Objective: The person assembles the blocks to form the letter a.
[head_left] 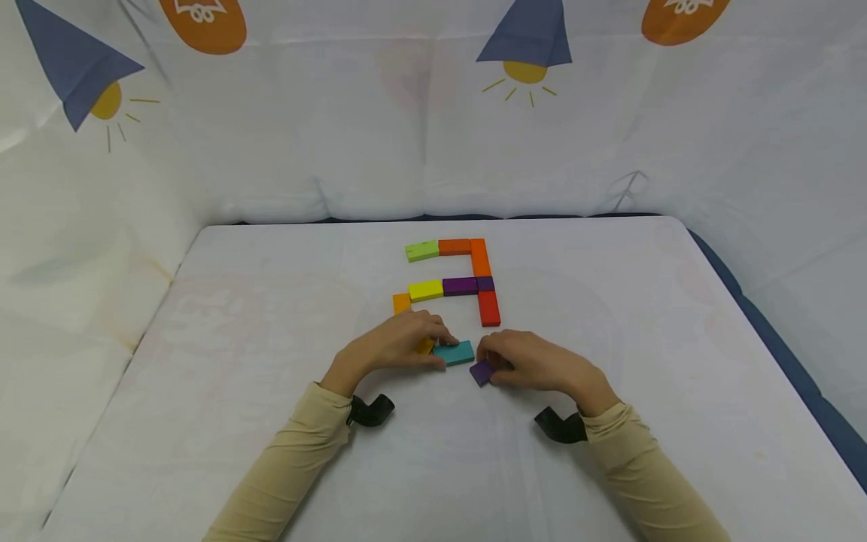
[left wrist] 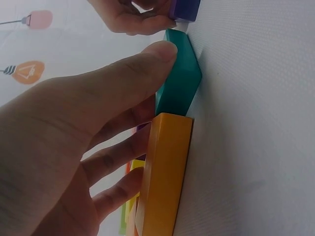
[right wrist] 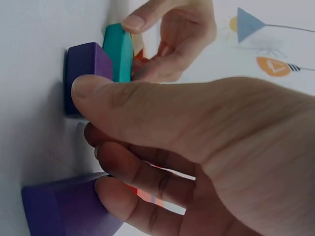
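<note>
My left hand (head_left: 403,339) pinches a teal block (head_left: 455,354) between thumb and fingers. In the left wrist view, an orange block (left wrist: 167,172) lies end to end with the teal block, under the hand. My right hand (head_left: 542,365) has its thumb and fingers on a small purple block (head_left: 482,373), just right of the teal one. A second purple block (right wrist: 74,209) shows by the right hand's other fingertips in the right wrist view; the hand hides it in the head view.
Beyond my hands, flat blocks form a connected line: lime (head_left: 422,251), orange-red (head_left: 454,247), orange (head_left: 480,257), dark purple (head_left: 460,286), yellow (head_left: 425,290), red (head_left: 489,309) and amber (head_left: 402,302). A white-covered table (head_left: 271,286) lies beneath, with printed white fabric (head_left: 366,135) around it.
</note>
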Motion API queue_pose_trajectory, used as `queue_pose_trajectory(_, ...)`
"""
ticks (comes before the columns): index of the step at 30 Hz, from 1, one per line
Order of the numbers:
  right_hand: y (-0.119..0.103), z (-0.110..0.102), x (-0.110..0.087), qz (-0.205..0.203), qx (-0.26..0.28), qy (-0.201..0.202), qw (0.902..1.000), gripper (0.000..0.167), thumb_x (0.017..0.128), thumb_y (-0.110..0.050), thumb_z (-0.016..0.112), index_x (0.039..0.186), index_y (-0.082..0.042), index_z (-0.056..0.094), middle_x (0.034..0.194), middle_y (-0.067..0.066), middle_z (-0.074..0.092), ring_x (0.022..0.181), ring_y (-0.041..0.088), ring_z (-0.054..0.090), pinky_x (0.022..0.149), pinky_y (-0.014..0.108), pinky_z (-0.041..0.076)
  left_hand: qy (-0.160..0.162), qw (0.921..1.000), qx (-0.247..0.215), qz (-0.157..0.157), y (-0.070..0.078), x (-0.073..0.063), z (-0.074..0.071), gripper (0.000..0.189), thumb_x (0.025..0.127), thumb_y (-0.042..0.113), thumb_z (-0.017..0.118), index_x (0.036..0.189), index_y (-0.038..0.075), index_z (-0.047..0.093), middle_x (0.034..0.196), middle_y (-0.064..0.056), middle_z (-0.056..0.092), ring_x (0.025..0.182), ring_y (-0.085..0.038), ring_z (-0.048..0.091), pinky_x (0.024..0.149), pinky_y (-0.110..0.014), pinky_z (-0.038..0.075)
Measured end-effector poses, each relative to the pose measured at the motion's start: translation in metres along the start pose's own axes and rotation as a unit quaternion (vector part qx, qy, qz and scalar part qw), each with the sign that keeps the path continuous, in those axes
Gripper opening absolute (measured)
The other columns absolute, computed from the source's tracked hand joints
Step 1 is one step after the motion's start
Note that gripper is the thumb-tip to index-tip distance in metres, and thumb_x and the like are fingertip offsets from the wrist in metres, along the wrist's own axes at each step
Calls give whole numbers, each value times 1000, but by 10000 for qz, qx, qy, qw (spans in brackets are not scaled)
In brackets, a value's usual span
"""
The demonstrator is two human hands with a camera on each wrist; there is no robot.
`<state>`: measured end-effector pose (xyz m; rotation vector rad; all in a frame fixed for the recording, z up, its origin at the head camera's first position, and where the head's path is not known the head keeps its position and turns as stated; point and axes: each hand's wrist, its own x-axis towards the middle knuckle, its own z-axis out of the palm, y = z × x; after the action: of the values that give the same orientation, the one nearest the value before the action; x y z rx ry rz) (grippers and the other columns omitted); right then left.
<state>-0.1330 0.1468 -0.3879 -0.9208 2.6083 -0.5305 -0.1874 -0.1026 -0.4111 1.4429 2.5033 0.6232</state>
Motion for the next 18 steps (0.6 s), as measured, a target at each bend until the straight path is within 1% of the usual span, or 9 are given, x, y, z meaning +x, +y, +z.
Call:
queue_pose_trajectory(7, 4, -3, -1, 71, 19, 8, 10000, 25, 84, -15, 71, 106, -11, 61, 87, -4, 59, 79, 10, 51, 71, 23, 47, -29, 9999, -124, -8, 1, 0, -1, 34, 83, 32, 72, 112, 16, 69, 105, 5, 67, 93, -11, 57, 84, -24, 47)
queue_pose_trajectory(18, 8, -4, 0, 365, 271, 88, 9989, 23, 85, -12, 69, 106, -12, 59, 86, -5, 59, 78, 9, 52, 69, 22, 47, -100, 9998, -144, -95, 0, -1, 0, 34, 84, 33, 71, 114, 16, 68, 107, 6, 66, 94, -10, 55, 85, -25, 47)
